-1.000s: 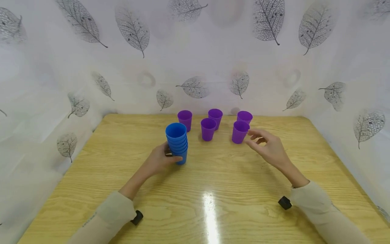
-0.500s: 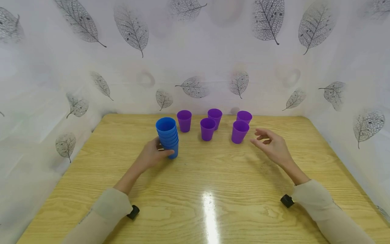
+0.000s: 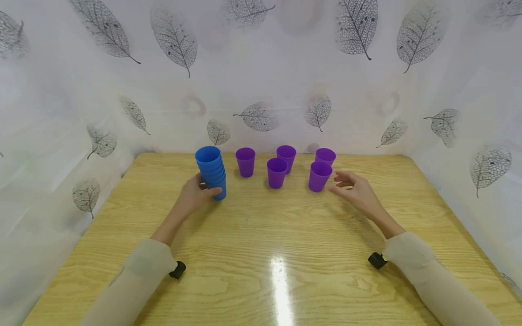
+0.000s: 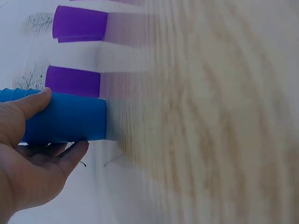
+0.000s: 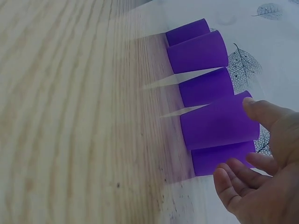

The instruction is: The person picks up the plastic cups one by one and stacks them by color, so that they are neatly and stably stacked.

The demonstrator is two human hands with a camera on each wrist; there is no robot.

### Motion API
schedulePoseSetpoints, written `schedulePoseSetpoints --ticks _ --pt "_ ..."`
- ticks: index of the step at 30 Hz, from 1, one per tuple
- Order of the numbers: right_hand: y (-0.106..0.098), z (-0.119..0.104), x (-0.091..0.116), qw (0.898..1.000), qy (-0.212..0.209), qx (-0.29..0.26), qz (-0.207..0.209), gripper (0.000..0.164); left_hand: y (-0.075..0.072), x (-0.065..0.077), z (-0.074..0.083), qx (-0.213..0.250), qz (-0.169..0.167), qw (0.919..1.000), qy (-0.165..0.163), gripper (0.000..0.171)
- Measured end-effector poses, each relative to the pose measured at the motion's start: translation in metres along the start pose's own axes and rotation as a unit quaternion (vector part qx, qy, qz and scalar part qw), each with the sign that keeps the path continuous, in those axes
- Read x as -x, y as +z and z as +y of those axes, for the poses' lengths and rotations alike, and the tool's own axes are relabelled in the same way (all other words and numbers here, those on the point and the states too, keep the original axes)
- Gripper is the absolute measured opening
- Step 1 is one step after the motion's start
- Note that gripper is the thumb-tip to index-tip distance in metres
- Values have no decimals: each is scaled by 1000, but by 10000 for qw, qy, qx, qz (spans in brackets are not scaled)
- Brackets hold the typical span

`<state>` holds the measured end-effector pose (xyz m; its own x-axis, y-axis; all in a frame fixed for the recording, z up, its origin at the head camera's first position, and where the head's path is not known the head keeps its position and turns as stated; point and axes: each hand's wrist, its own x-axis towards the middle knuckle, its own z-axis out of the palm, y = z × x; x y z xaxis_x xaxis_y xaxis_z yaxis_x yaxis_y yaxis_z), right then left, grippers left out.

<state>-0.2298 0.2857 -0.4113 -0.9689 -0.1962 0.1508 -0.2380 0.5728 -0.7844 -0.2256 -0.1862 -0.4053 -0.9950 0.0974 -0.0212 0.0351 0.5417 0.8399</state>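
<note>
My left hand [image 3: 193, 194] grips a stack of nested blue cups [image 3: 211, 168] low on its side, thumb in front and fingers behind. The stack is upright, left of the purple cups. Its base [image 4: 100, 119] is at or very near the table surface in the left wrist view; I cannot tell whether they touch. Fingers loosely bent, my right hand [image 3: 355, 192] holds nothing. It is just right of the front right purple cup [image 3: 320, 176]. In the right wrist view the thumb [image 5: 264, 112] overlaps that cup's rim; contact cannot be made out.
More upright purple cups stand towards the back: one at the left [image 3: 245, 162], a middle pair [image 3: 277, 173], and one behind the front right cup [image 3: 325, 155]. The wooden table [image 3: 244, 253] meets a leaf-patterned white cloth [image 3: 163, 122] at the back and sides.
The blue stack has moved left and towards the back in my left hand. My right hand drew slightly away from the front right purple cup, then came back closer. The purple cups stayed put.
</note>
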Motion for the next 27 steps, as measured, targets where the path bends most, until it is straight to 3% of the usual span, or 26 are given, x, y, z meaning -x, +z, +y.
schedulePoseSetpoints --ticks 12,20,27 --pt "11 -5 -13 9997 0 -245 -52 71 -15 -20 -7 -1 418 9986 -314 78" --pt "18 -6 -18 9991 71 -402 152 70 -19 -31 -10 81 687 9966 -442 76" --pt "23 -7 -22 9985 234 -347 352 70 -19 -43 -15 -31 1112 9930 -398 74"
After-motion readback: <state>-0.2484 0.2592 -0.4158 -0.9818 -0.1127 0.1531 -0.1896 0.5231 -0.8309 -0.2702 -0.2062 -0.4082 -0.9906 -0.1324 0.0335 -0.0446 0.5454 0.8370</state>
